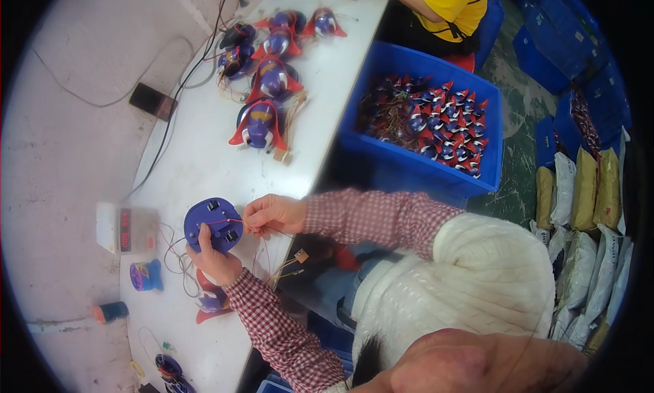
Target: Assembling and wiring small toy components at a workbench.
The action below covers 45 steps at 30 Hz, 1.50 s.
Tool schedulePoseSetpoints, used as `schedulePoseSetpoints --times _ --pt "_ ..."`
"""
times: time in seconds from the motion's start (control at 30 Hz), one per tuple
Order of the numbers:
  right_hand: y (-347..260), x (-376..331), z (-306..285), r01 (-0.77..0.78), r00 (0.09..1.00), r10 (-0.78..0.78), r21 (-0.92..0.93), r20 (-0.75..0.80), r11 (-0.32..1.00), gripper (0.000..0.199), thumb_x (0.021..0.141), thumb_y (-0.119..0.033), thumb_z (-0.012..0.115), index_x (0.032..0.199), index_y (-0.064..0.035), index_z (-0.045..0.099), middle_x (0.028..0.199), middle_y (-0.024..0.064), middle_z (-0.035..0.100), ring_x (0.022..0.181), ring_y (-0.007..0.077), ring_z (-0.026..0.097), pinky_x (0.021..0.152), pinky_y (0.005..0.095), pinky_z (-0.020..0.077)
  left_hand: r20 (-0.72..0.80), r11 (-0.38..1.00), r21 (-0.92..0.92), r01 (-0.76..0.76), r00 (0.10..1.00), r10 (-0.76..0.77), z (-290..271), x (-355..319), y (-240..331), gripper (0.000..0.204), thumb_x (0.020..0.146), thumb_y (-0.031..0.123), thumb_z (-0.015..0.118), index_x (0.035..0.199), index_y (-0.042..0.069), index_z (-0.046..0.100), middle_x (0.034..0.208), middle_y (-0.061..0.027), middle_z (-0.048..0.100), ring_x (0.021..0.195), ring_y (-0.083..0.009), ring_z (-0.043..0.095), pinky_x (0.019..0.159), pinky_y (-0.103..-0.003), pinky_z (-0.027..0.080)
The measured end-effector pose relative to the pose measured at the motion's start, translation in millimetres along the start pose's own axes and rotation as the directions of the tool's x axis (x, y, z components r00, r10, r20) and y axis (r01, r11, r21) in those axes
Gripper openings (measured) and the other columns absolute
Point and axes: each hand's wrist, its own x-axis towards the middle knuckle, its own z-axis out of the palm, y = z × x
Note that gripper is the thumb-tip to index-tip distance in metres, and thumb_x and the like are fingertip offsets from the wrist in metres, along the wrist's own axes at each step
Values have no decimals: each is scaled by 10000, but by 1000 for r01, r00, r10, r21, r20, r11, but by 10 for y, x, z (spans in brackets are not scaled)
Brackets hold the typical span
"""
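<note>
A round purple plastic base plate (219, 212) with small black parts on its face is gripped by my left hand (214, 258), the thumb lying across the face and the fingers mostly hidden under it. Thin red wires (235, 221) run from the plate to my right hand (276, 214), which pinches them just off the plate's edge. Below my left hand a purple and red toy body (212, 299) lies on the white table (197, 335), partly covered by the hand and sleeve. Loose wires with a small brown board (301, 256) hang over the table's edge.
Several purple and red toy bodies (272, 80) line the far table. A blue bin (492, 154) of similar parts stands to the right, near a person in yellow (453, 8). A display box (127, 229), tape roll (144, 276) and phone (152, 101) lie left. Bags (572, 270) stand far right.
</note>
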Motion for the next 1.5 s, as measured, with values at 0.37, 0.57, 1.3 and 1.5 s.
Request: schedulePoseSetpoints --times 0.37,0.57,1.3,1.5 --pt "-163 -222 153 153 965 -253 -634 -69 758 130 869 -98 571 877 -7 664 824 60 635 701 121 569 679 220 483 241 976 -212 56 971 -4 -131 131 -247 404 786 42 674 1154 -16 518 1036 -126 598 877 -189 592 800 -242 476" --pt "-213 -303 198 -33 960 -128 -555 -248 831 187 929 -152 516 955 -13 640 862 64 614 740 139 580 723 229 495 229 941 -320 113 973 -39 -216 42 -227 417 793 18 649 1181 -9 499 1058 -129 576 923 -207 573 830 -274 476" --pt "-508 145 232 242 845 -339 -862 413 -446 320 829 -146 656 1138 -122 577 1022 43 569 844 175 554 754 272 435 300 415 630 -657 698 650 -754 -1193 -207 513 736 45 690 1212 10 500 1110 -159 510 1000 -275 501 866 -351 447" --pt "-436 176 37 157 763 -152 -408 628 -899 370 763 -146 685 1120 -165 591 1051 61 535 911 213 522 817 334 384 69 468 798 -380 829 555 -1290 -1520 -365 448 742 56 697 1163 28 546 1061 -141 521 990 -273 493 859 -346 437"
